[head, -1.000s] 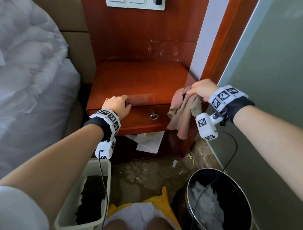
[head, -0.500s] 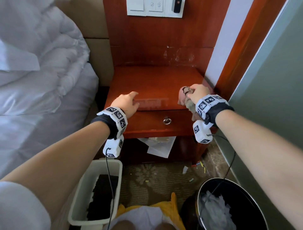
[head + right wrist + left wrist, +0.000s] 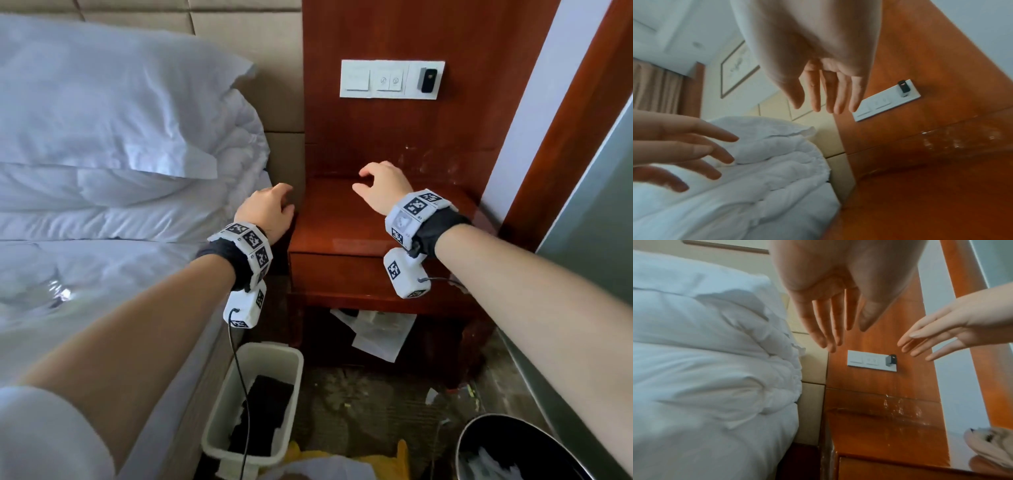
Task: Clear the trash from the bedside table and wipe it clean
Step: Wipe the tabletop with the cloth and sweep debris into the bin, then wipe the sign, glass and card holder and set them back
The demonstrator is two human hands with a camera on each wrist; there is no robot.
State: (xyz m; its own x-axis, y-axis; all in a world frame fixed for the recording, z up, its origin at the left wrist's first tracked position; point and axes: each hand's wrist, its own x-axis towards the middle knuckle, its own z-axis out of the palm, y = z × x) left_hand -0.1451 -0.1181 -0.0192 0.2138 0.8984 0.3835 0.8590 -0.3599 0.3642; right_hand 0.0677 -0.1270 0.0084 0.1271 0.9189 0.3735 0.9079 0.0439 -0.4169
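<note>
The red-brown bedside table [image 3: 342, 219] has a glossy bare top. My left hand [image 3: 284, 200] hovers at its left edge beside the bed, fingers straight and holding nothing [image 3: 828, 331]. My right hand [image 3: 363, 180] hangs over the back of the top, fingers spread and empty [image 3: 828, 97]. A crumpled beige cloth [image 3: 992, 446] lies on the right side of the top, apart from both hands; the head view hides it behind my right wrist. White crumpled trash lies in the round black bin [image 3: 513, 452].
A white plastic basket [image 3: 260, 404] with something black inside stands on the floor by the bed [image 3: 102, 205]. White papers [image 3: 376, 332] lie under the table, and small bits of litter [image 3: 431, 397] on the carpet. A switch panel [image 3: 390, 80] sits on the wood wall.
My right hand has let go of the cloth and moved up over the table top, now open. My left hand has left the front edge for the left edge. The view has tilted upward.
</note>
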